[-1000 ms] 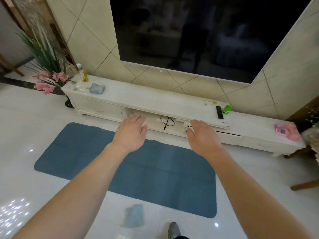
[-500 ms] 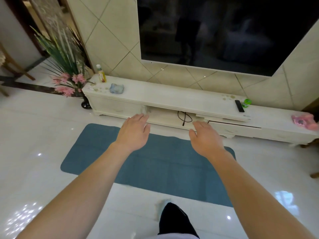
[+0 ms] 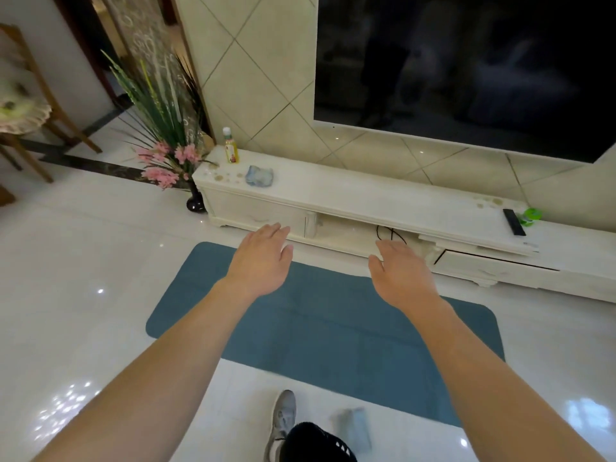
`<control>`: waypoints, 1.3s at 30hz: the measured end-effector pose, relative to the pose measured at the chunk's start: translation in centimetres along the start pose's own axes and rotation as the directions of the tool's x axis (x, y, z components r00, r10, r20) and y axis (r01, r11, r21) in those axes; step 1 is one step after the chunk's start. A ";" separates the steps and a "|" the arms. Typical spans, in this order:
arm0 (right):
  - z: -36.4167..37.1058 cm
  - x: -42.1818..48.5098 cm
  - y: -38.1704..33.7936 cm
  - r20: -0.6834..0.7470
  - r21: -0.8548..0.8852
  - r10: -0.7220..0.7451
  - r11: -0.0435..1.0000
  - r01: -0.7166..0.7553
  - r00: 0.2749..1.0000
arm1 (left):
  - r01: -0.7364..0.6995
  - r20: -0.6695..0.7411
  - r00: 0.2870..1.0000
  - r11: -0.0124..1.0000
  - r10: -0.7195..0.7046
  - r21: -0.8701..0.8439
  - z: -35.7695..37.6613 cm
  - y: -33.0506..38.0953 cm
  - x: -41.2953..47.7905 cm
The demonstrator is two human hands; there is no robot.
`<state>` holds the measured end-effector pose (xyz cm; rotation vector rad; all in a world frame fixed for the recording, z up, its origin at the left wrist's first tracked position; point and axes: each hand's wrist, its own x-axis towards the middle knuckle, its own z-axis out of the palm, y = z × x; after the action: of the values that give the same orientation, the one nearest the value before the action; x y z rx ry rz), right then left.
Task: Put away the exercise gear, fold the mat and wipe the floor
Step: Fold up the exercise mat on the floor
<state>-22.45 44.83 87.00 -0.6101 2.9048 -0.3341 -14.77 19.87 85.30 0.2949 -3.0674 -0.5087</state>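
A blue exercise mat (image 3: 326, 331) lies flat on the glossy white floor in front of the TV cabinet. My left hand (image 3: 263, 260) and my right hand (image 3: 401, 273) are stretched out above the mat's far half, palms down, fingers relaxed, holding nothing. A light blue cloth (image 3: 355, 426) lies on the floor just short of the mat's near edge, beside my grey shoe (image 3: 283, 418). A second crumpled blue cloth (image 3: 260, 176) sits on the cabinet top at the left.
The long white TV cabinet (image 3: 366, 198) runs along the wall under a dark TV (image 3: 466, 68). On it stand a bottle (image 3: 230, 146), a black remote (image 3: 514, 221) and a green object (image 3: 532, 215). A flower vase (image 3: 195, 201) stands at its left end. A wooden chair (image 3: 30, 105) is far left.
The view has shifted left and closer to the cabinet. My foot has stepped forward near the mat's edge. Both hands stay outstretched and empty.
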 end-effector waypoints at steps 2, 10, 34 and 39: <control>0.9 2.0 -0.9 0.009 0.018 0.009 1.000 -0.009 1.000 | 0.006 0.006 1.000 1.000 -0.006 -0.005 -0.1 -1.8 1.6; 1.7 8.9 -5.1 0.005 0.018 0.053 0.998 -0.053 0.999 | -0.023 0.053 0.998 1.000 0.022 0.016 -2.2 -7.4 9.1; 8.1 18.6 -11.6 0.072 -0.104 0.187 0.978 -0.179 0.980 | -0.199 0.192 0.963 0.980 0.190 0.029 2.1 -19.7 19.4; 12.4 20.3 -11.6 0.089 -0.081 0.216 0.974 -0.209 0.972 | -0.196 0.205 0.960 0.981 0.192 0.000 6.1 -22.1 20.6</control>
<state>-34.00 23.89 75.83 -0.3090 2.8618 -0.1679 -31.26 -2.61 72.14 -0.0640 -3.2517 -0.5292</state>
